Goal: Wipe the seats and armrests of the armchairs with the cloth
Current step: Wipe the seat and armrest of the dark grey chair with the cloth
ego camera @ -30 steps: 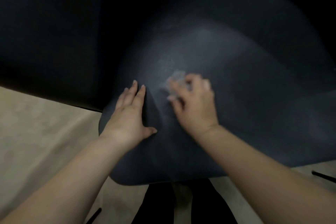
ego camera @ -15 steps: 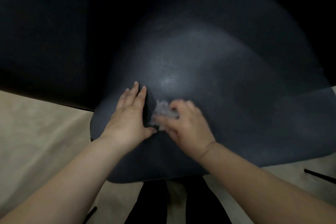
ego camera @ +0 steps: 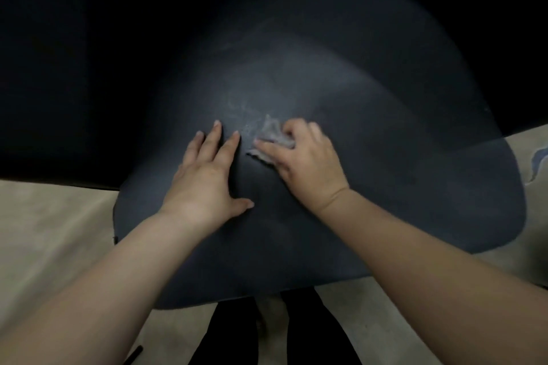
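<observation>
You see a dark, rounded seat (ego camera: 341, 157), its middle faintly lit and smudged. A small grey cloth (ego camera: 271, 136) lies crumpled on it, near the middle, partly covered.

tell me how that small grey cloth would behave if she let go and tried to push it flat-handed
The cloth looks crumpled and folded under the right hand, so it is probably floppy and would bunch rather than slide as one piece. It seems thin and small, likely very light. The dark seat looks smooth, so it may slip easily.
</observation>
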`<state>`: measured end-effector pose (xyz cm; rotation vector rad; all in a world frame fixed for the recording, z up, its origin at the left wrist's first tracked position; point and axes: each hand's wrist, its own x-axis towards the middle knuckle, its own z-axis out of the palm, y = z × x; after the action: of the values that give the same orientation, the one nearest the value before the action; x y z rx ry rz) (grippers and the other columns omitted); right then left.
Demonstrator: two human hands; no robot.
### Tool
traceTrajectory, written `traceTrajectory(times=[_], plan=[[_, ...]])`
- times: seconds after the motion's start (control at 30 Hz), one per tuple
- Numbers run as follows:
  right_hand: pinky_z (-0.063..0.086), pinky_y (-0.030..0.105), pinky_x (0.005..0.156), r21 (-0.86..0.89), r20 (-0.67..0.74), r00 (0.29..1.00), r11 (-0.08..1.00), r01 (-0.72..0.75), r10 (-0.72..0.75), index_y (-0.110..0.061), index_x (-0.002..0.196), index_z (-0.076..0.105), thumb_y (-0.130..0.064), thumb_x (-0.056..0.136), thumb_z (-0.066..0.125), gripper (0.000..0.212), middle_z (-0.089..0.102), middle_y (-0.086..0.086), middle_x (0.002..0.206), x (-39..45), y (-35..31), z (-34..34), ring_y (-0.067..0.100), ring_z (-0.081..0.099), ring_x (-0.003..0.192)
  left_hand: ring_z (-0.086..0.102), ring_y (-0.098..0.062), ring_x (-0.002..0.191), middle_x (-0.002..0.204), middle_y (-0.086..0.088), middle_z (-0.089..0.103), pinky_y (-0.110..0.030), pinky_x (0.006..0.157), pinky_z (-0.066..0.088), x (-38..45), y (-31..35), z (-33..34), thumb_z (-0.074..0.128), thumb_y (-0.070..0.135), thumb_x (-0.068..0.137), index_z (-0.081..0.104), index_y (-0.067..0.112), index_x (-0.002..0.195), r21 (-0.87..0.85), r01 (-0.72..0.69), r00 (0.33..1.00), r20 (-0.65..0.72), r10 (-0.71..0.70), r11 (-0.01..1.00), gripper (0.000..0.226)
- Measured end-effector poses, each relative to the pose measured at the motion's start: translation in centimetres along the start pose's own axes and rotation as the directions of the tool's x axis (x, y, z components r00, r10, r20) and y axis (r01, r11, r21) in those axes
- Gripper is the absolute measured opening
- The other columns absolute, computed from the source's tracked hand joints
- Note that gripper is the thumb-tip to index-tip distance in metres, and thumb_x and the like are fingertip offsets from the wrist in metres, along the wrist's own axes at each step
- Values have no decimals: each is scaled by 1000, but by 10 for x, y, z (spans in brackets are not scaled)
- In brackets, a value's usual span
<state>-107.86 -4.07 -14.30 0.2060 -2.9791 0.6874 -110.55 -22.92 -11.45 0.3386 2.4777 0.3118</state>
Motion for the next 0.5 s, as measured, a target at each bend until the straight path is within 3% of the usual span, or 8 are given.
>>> traceTrajectory(times=[0.1,0.2,0.3,0.33,0.37,0.4,0.43,0.5], plan=[[50,42,72,-55,-55,984,983,-173,170,-29,108,73,-17,82,67,29,57,21,104,6,54,-20,41,53,86,-11,-22,147,159,11,-19,-47,118,17,8,3,-4,80,59,62,-1,40,151,70,44,999,-8,-44,997,122],[47,45,84,-134,-226,868,868,-478,443,-28,112,70,-16,85,59,32,50,19,112,10,112,-47,40,49,97,-13,-23,147,158,12,-22,-47,118,18,12,7,-7,80,60,60,-5,43,150,72,98,995,-1,-98,993,125],[46,34,85,-24,-354,706,748,-663,614,-13,104,67,-20,90,57,18,53,6,101,35,113,-35,9,55,93,-16,-24,146,157,13,-25,-44,119,15,15,14,-5,81,58,61,-7,41,151,57,123,992,12,-124,991,127],[48,30,78,-9,-344,725,770,-638,597,-12,94,63,-17,90,59,8,56,-1,90,42,98,-27,-1,56,80,-16,-24,146,157,13,-26,-42,120,13,16,16,-4,81,58,61,-8,40,151,54,129,991,13,-130,990,127],[49,30,73,55,-329,760,815,-576,560,-14,86,59,-13,89,61,4,58,-3,83,47,79,-13,1,58,73,-16,-24,146,157,13,-26,-41,120,11,16,18,-3,81,58,62,-8,38,151,50,133,991,13,-134,990,127],[50,33,71,89,-270,850,890,-446,453,-17,86,58,-12,88,63,7,60,1,84,47,60,-1,10,59,76,-16,-24,146,157,12,-25,-40,120,10,16,20,-3,80,57,62,-7,37,152,45,131,991,15,-132,990,127],[49,36,72,70,-158,946,959,-275,283,-18,95,62,-13,87,63,10,60,7,93,43,39,4,21,58,85,-15,-24,147,158,11,-24,-40,120,10,16,21,-4,80,57,63,-6,36,152,41,123,992,18,-124,992,126],[46,39,77,6,14,996,997,-83,83,-27,116,65,-17,86,63,32,55,14,109,28,24,2,34,51,95,-11,-23,147,159,9,-20,-40,120,13,13,24,-8,79,58,64,-3,34,153,52,90,995,29,-92,995,123]])
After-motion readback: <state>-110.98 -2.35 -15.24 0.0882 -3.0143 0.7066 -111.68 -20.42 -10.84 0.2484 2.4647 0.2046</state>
